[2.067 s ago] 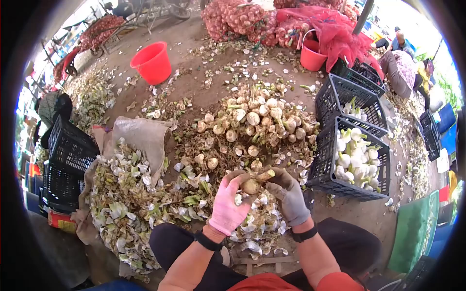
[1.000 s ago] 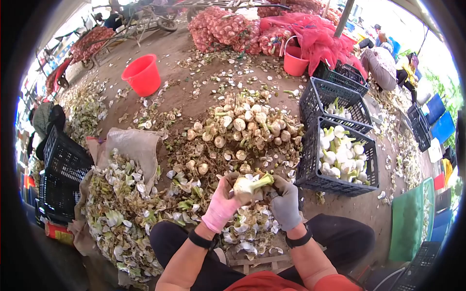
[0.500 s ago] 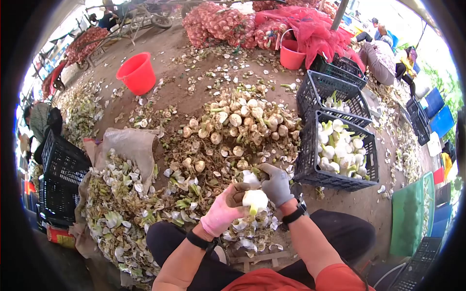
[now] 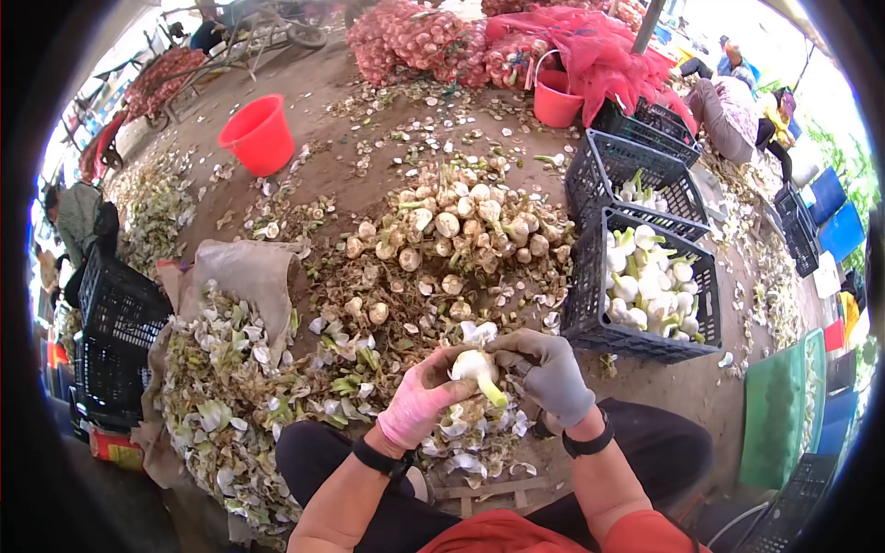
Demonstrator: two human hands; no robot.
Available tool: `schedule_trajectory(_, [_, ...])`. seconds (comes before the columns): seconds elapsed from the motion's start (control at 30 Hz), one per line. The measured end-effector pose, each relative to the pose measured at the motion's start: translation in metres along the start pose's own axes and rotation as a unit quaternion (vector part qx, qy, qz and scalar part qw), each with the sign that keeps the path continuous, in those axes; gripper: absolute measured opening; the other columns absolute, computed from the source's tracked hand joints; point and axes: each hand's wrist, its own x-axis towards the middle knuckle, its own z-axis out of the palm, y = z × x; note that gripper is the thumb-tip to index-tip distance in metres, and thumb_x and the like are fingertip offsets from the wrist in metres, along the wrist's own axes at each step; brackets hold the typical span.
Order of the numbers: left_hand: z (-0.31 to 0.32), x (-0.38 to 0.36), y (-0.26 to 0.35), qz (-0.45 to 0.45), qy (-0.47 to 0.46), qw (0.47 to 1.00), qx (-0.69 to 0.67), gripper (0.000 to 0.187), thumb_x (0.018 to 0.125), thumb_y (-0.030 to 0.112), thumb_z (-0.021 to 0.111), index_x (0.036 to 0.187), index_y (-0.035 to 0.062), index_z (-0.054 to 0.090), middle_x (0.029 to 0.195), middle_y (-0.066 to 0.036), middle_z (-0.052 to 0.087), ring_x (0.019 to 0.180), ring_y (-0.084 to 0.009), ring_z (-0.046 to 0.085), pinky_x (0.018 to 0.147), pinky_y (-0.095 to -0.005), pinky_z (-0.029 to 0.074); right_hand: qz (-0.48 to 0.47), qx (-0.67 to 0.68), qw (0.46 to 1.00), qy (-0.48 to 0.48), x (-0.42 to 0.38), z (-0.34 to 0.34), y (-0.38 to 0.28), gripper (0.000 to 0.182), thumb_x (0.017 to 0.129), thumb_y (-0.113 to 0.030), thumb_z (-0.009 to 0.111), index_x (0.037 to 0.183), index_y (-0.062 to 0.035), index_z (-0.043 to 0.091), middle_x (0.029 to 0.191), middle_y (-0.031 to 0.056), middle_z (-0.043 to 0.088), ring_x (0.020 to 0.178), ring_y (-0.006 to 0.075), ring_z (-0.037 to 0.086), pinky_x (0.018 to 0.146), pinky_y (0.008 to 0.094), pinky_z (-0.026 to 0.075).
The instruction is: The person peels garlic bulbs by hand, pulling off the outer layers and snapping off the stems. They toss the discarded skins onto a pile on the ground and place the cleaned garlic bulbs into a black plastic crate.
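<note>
Between my hands is a white garlic bulb (image 4: 474,366) with a short green stem pointing down and to the right. My left hand (image 4: 424,394), in a pink glove with dark fingertips, is closed around the bulb's left side. At its upper right edge, my right hand (image 4: 548,370) in a grey glove has its fingers curled in, fingertips pressed against the bulb. A flap of white garlic skin (image 4: 479,332) shows just above the bulb. Below lie loose peelings (image 4: 470,447) between my knees. Ahead is a heap of unpeeled garlic bulbs (image 4: 452,226).
To the right, a black crate (image 4: 636,344) holds peeled garlic, with another crate (image 4: 636,147) behind it. Peelings cover a sack (image 4: 241,267) at left. Red buckets (image 4: 258,136) and net bags of garlic (image 4: 415,41) stand farther back. Other people (image 4: 724,111) sit at both sides.
The bulb has turned so that its green stem now points right and down. My right hand has shifted right and slightly down, its fingers now at the bulb's upper edge.
</note>
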Motion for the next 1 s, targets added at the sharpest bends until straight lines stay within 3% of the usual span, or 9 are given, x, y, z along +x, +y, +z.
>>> schedule_trajectory(0.13, [-0.005,-0.001,-0.003,-0.02,-0.01,0.986,-0.163,0.046,0.087,0.007,0.064,0.13,-0.0005,0.047,0.117,-0.012,0.059,0.106,-0.022,0.06,0.094,-0.0372,0.051,-0.07,-0.132,0.988,0.029,0.002,0.008,-0.008,0.011,0.082,-0.004,0.065,0.093,-0.0019,0.068,0.084,0.0155,0.066,0.075,0.03,0.065,0.067,0.0345,0.05])
schedule_trajectory(0.27, [-0.011,0.001,-0.005,-0.051,0.041,0.985,-0.158,0.061,0.082,0.016,0.071,0.133,-0.0027,0.043,0.117,-0.012,0.058,0.107,-0.0244,0.06,0.095,-0.0398,0.051,-0.097,-0.178,0.979,0.029,0.006,0.013,-0.005,0.014,0.08,-0.002,0.065,0.094,-0.0004,0.067,0.079,0.0143,0.066,0.071,0.0261,0.065,0.065,0.032,0.049])
schedule_trajectory(0.47, [-0.001,-0.003,0.005,-0.04,-0.089,0.992,-0.076,0.077,0.077,0.02,0.075,0.141,0.004,0.035,0.117,-0.012,0.059,0.107,-0.0235,0.06,0.089,-0.0376,0.052,0.029,-0.306,0.951,0.026,0.032,0.017,0.1,0.009,0.08,-0.014,0.064,0.079,-0.0063,0.059,0.079,0.0151,0.065,0.072,0.0366,0.063,0.065,0.0446,0.049])
schedule_trajectory(0.6, [-0.01,0.001,0.001,-0.015,0.01,0.998,-0.054,0.076,0.074,0.016,0.078,0.137,0.0036,0.037,0.115,-0.011,0.059,0.106,-0.023,0.06,0.093,-0.0354,0.049,-0.003,-0.256,0.964,-0.068,0.006,0.017,0.117,0.054,0.068,0.005,0.054,0.118,-0.0141,0.064,0.131,0.019,0.051,0.12,0.0385,0.049,0.102,0.0401,0.04])
schedule_trajectory(0.73, [-0.019,0.012,-0.014,-0.027,0.11,0.993,0.016,0.052,0.08,0.016,0.076,0.12,-0.0008,0.048,0.107,-0.008,0.062,0.097,-0.0158,0.06,0.085,-0.0286,0.05,0.029,-0.023,0.999,-0.027,-0.006,0.021,0.07,0.059,0.078,-0.001,0.065,0.134,-0.0109,0.05,0.135,0.0154,0.048,0.121,0.0294,0.051,0.101,0.0345,0.042])
schedule_trajectory(0.8, [-0.022,0.022,-0.026,0.003,0.15,0.979,0.14,0.046,0.079,0.018,0.078,0.113,0.0001,0.052,0.102,-0.006,0.063,0.093,-0.0141,0.061,0.08,-0.0275,0.05,0.04,0.195,0.976,-0.092,-0.012,0.03,0.066,0.061,0.083,-0.006,0.068,0.139,-0.006,0.042,0.135,0.0122,0.047,0.12,0.0216,0.051,0.098,0.0333,0.045])
schedule_trajectory(0.93, [-0.018,0.029,-0.037,0.046,0.141,0.967,0.205,0.05,0.082,0.015,0.076,0.122,-0.0009,0.05,0.112,-0.008,0.057,0.104,-0.0148,0.055,0.091,-0.027,0.047,0.096,0.272,0.957,-0.022,0.011,0.028,0.084,0.046,0.089,-0.014,0.065,0.131,-0.0032,0.048,0.111,0.0057,0.063,0.089,0.0105,0.062,0.07,0.0215,0.052])
schedule_trajectory(0.97, [-0.017,0.03,-0.036,0.054,0.154,0.973,0.162,0.05,0.083,0.013,0.074,0.123,-0.0006,0.048,0.112,-0.007,0.056,0.105,-0.0151,0.054,0.094,-0.0271,0.045,0.156,0.218,0.963,0.031,0.027,0.011,0.079,0.042,0.087,-0.015,0.066,0.125,-0.0036,0.053,0.112,0.007,0.062,0.084,0.0134,0.064,0.067,0.0248,0.054])
schedule_trajectory(1.0, [-0.012,0.027,-0.026,0.05,0.164,0.972,0.159,0.049,0.083,0.012,0.073,0.124,-0.0007,0.048,0.112,-0.006,0.055,0.105,-0.0151,0.054,0.094,-0.0275,0.045,0.031,0.024,0.998,0.054,0.042,-0.018,0.104,0.039,0.085,-0.02,0.068,0.118,-0.0028,0.057,0.11,0.0072,0.062,0.081,0.0161,0.064,0.063,0.0272,0.055])
